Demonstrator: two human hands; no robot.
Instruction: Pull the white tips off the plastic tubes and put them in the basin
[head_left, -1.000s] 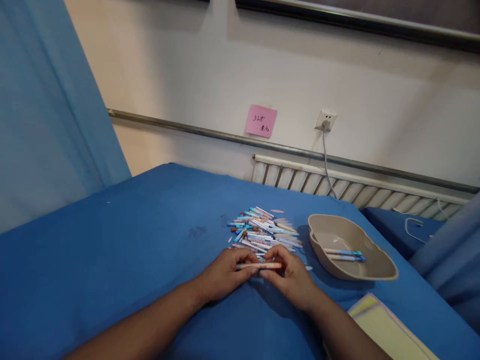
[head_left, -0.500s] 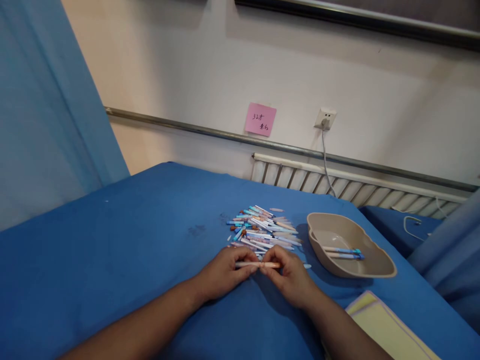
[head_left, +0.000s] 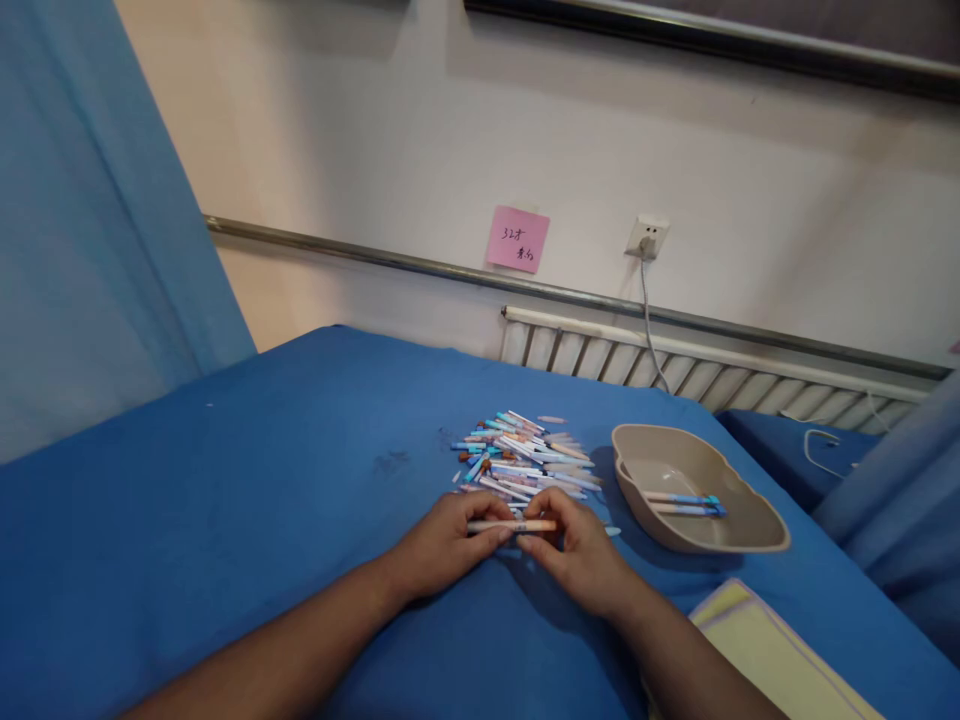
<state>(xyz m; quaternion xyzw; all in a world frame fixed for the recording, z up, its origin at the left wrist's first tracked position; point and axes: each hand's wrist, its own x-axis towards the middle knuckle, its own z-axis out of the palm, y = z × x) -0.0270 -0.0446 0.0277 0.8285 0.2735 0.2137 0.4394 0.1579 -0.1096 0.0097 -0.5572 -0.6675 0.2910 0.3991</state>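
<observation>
Between my two hands a pen [head_left: 517,525] lies level, pale at its left end and orange toward its right. My left hand [head_left: 457,535] is closed on the pale end with thumb and fingers. The fingers of my right hand [head_left: 574,545] are closed around the orange end, and its thumb sits a little below the barrel. Just beyond my hands is a heap of pen parts [head_left: 525,455], with white, blue, brown and pinkish pieces mixed together. The fingers hide part of the pen and the heap's near edge.
A beige basin [head_left: 750,535] on the right holds two pens [head_left: 686,510]. Nearer to me a yellow cloth [head_left: 765,640] lies beside my right forearm. A blue cloth [head_left: 225,520] covers the table. Behind it stand a radiator [head_left: 585,350] and a wall with a socket [head_left: 646,238].
My right thumb has eased slightly away from the pen's middle, and more of the barrel shows between my hands. The pen stays in both hands; the view has shifted slightly.
</observation>
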